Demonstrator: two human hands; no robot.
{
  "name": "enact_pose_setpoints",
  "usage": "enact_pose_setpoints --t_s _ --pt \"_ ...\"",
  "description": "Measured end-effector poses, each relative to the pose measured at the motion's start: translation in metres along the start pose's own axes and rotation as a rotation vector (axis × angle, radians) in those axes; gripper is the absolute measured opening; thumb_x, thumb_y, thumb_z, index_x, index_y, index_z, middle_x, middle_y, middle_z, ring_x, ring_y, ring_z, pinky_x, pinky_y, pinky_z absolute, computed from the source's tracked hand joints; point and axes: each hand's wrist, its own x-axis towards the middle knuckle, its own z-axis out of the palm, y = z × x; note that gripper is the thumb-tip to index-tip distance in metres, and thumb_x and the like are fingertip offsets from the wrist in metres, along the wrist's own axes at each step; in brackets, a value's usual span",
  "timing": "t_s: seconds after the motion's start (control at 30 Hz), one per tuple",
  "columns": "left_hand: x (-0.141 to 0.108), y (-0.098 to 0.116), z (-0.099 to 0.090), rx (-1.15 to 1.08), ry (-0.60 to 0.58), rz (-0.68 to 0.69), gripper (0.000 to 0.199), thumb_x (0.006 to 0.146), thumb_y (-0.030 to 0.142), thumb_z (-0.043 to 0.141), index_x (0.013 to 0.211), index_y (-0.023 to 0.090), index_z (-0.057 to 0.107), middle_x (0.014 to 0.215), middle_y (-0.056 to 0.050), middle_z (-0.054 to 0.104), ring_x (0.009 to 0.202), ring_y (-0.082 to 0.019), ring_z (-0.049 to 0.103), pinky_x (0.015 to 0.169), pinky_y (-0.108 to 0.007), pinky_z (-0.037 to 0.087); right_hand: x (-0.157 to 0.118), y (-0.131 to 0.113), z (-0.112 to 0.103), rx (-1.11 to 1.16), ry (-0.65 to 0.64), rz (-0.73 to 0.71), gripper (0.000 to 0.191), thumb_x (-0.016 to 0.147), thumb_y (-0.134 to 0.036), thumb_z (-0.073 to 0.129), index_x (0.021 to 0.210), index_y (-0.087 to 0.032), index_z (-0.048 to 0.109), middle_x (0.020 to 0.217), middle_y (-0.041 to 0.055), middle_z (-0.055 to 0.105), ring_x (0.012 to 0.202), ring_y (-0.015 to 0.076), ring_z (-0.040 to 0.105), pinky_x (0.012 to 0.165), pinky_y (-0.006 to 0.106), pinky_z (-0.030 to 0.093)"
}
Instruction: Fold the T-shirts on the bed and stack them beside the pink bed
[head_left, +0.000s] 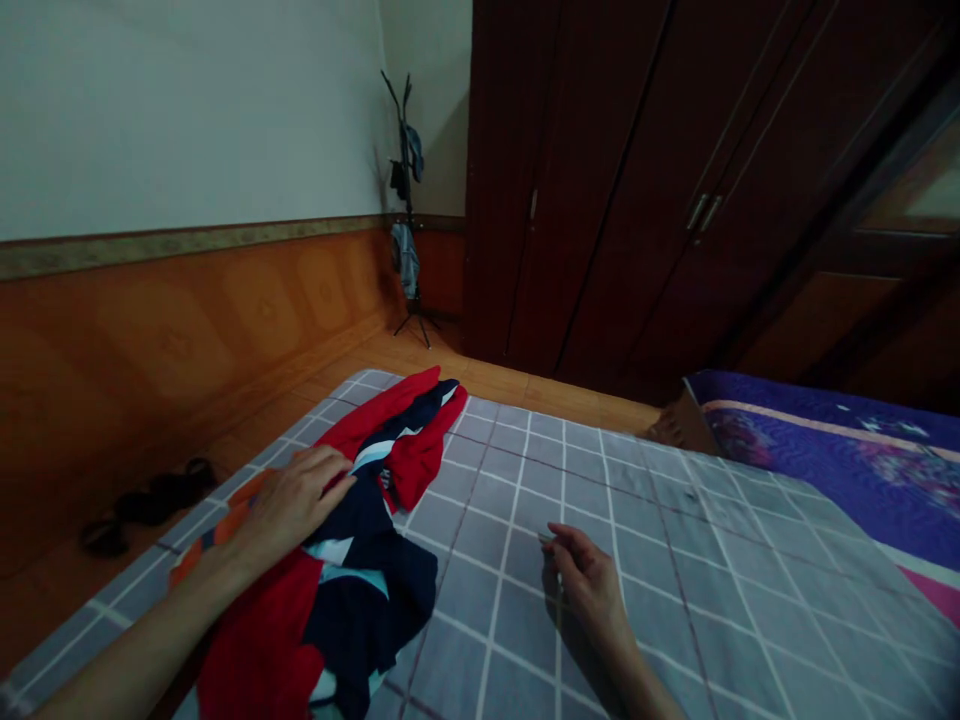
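Note:
A crumpled garment point(352, 540) in red, navy and light blue lies along the left side of a bed with a grey checked sheet point(525, 500). My left hand point(300, 495) rests on it, fingers bent over the red cloth near its middle. Orange cloth point(238, 515) shows beneath my left forearm. To the right, my right hand point(589, 580) hovers just above the sheet, apart from the garment. Its thumb and fingers are drawn together, with a tiny pale thing at the fingertips, too small to make out.
Dark wardrobes point(600, 180) stand beyond the bed. A coat rack point(407, 180) with hanging items fills the corner. Dark objects point(146, 505) lie on the floor at left. A purple flowered bedcover point(832, 450) is at right, beside a brown box point(686, 425).

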Motion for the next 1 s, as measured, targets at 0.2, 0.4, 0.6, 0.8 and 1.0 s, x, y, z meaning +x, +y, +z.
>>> enact_pose_setpoints --t_s 0.2,0.4,0.6,0.8,1.0 --pt "-0.006 -0.029 0.008 0.047 0.002 -0.229 0.016 0.084 0.032 0.045 0.081 0.020 0.056 0.085 -0.004 0.061 0.080 -0.021 0.058 0.070 -0.030 0.040 0.000 -0.006 -0.001 -0.017 0.009 0.018 0.045 0.063 -0.050 0.069 0.091 -0.015 0.067 0.065 0.0050 0.064 0.055 0.0157 0.056 0.046 0.025 0.038" --pt "0.004 -0.029 -0.006 -0.173 0.085 -0.368 0.019 0.081 0.035 0.042 0.075 0.021 0.053 0.074 0.000 0.061 0.071 -0.018 0.058 0.068 -0.028 0.040 -0.002 -0.006 -0.001 -0.007 -0.009 0.035 0.046 0.065 -0.051 0.068 0.094 -0.016 0.066 0.063 0.0038 0.062 0.055 0.0161 0.055 0.044 0.025 0.036" --pt "0.004 -0.021 -0.028 -0.296 0.040 -0.377 0.032 0.081 0.050 0.043 0.073 0.020 0.051 0.067 0.002 0.056 0.065 -0.016 0.054 0.061 -0.026 0.039 0.000 0.000 -0.002 -0.013 -0.013 0.020 0.045 0.066 -0.050 0.068 0.094 -0.016 0.066 0.066 0.0046 0.063 0.057 0.0165 0.056 0.046 0.025 0.037" --pt "-0.023 -0.006 -0.007 -0.032 -0.164 -0.299 0.028 0.076 0.048 0.054 0.068 0.021 0.051 0.071 0.000 0.060 0.069 -0.019 0.054 0.061 -0.028 0.034 0.002 0.001 -0.003 -0.045 0.001 0.022 0.047 0.064 -0.051 0.069 0.094 -0.015 0.067 0.067 0.0046 0.064 0.059 0.0176 0.057 0.050 0.028 0.040" --pt "-0.029 -0.030 0.003 -0.115 -0.111 -0.416 0.031 0.083 0.050 0.044 0.076 0.022 0.055 0.077 -0.001 0.063 0.074 -0.019 0.059 0.067 -0.028 0.041 0.004 0.003 -0.006 -0.064 -0.028 -0.005 0.045 0.067 -0.050 0.066 0.096 -0.015 0.067 0.066 0.0046 0.064 0.059 0.0177 0.057 0.048 0.027 0.040"
